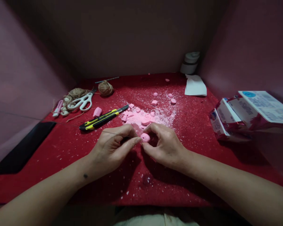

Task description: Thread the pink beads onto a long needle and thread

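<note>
Between the thumb and fingers of my right hand [165, 142] is a small rounded pink soap piece [145, 137] with a dark hole in its side. My left hand [119, 144] pinches a thin dark wire [109, 133], its near end close to the hole; whether the tip is inside, I cannot tell. Just beyond my hands lies a heap of pink shavings [138, 117] with cut chunks in it. A yellow and black box cutter [101, 121], blade out, rests left of the heap. Several rounded pink pieces, one of them a soap lump [154, 102], lie farther back.
White-handled scissors [83, 102], a twine ball [105, 88] and a pink cutter [58, 108] lie at the left, near a black pouch [25, 147]. Stacked soap boxes [264, 106] stand right. A white paper [195, 85] and a lidded white bottle [190, 62] are at the back right.
</note>
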{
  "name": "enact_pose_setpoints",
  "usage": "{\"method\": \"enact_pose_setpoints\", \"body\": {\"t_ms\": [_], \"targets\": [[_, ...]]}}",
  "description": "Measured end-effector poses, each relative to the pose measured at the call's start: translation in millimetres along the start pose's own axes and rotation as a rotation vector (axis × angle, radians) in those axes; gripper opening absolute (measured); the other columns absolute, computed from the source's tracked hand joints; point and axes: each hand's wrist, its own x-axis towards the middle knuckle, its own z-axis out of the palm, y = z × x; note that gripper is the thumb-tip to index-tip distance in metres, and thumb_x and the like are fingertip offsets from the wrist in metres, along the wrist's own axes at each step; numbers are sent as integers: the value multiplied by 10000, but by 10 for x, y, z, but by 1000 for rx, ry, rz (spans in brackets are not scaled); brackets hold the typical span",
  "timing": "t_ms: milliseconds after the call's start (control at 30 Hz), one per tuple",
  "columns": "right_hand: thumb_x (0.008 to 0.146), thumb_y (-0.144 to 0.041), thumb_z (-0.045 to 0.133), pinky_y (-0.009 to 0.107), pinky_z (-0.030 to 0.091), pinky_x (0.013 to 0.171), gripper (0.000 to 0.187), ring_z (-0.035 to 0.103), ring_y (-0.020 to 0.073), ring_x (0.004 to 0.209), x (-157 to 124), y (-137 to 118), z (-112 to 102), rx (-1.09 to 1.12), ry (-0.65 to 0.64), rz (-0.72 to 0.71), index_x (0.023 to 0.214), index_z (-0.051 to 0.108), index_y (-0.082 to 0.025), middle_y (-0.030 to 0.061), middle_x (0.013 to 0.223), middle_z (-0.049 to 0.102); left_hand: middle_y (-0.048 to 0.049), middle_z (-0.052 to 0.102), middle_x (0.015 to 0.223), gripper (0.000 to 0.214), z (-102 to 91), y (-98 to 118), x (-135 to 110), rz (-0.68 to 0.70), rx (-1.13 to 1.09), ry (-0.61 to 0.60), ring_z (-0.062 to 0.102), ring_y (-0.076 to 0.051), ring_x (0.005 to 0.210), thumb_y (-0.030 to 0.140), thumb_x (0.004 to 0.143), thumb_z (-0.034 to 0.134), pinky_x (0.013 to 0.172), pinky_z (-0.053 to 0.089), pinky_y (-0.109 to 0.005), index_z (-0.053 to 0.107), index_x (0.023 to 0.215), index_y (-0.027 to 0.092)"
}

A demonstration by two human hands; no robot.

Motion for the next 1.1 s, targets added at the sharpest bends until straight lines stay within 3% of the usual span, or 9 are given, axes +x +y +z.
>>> {"method": "enact_pose_setpoints", "body": {"t_ms": [267, 433, 733, 1100], "targets": [[732, -139, 516, 278, 365, 628, 54, 457, 125, 630, -12, 13, 13, -63, 21, -58, 695, 489, -167, 15, 666, 538, 21, 534, 560, 200, 35, -19, 23, 10, -2, -56, 466, -75, 513, 194, 832, 525, 505, 370, -181, 564, 645, 131], [709, -134, 537, 263, 360, 590, 62, 449, 118, 609, 8, 32, -1, -33, 27, -6, 697, 486, -169, 9, 662, 530, 25, 523, 575, 195, -36, 7, 5, -68, -17, 5, 470, -75, 529, 206, 830, 535, 503, 368, -183, 565, 650, 137], [697, -119, 531, 267, 380, 608, 44, 482, 119, 613, 8, 3, -5, 29, 10, 26, 717, 523, -157, 13, 673, 560, 22, 543, 591, 171, -10, -24, -13, -2, 37, 30, 482, -74, 533, 194, 832, 526, 512, 376, -184, 571, 677, 139], [713, -131, 524, 263, 376, 609, 37, 477, 122, 623, 2, 3, 12, 10, -4, 11, 729, 518, -164, 18, 686, 565, 27, 539, 571, 183, 33, 23, 29, -16, -37, -32, 476, -72, 520, 190, 834, 523, 499, 376, -173, 570, 665, 140]]}}
